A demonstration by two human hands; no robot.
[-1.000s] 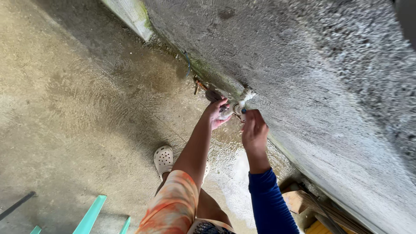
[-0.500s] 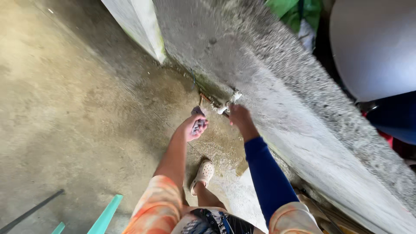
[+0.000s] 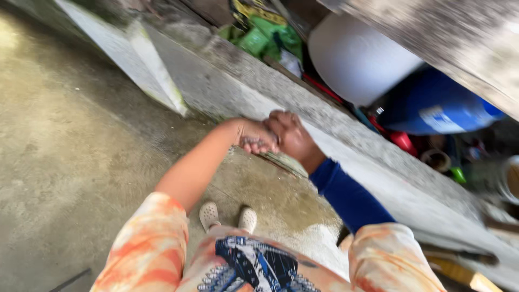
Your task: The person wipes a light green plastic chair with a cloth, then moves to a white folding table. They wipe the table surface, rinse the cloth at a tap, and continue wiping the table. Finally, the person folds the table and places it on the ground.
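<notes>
Our left hand (image 3: 258, 138) & right hand (image 3: 286, 132) touching, fingers curled, pressed together above low grey concrete wall (image 3: 346, 135). Blurred; can't tell if we grip anything. Wet concrete floor (image 3: 81, 162) below.

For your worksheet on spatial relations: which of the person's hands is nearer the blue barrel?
Right. The right hand lies on the side toward the blue barrel; the left hand touches it, on its far side.

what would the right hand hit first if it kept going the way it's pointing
Most likely the left hand: the right hand points toward it and the two already look pressed together. Past them runs the low concrete wall, though blur leaves depth unclear.
</notes>
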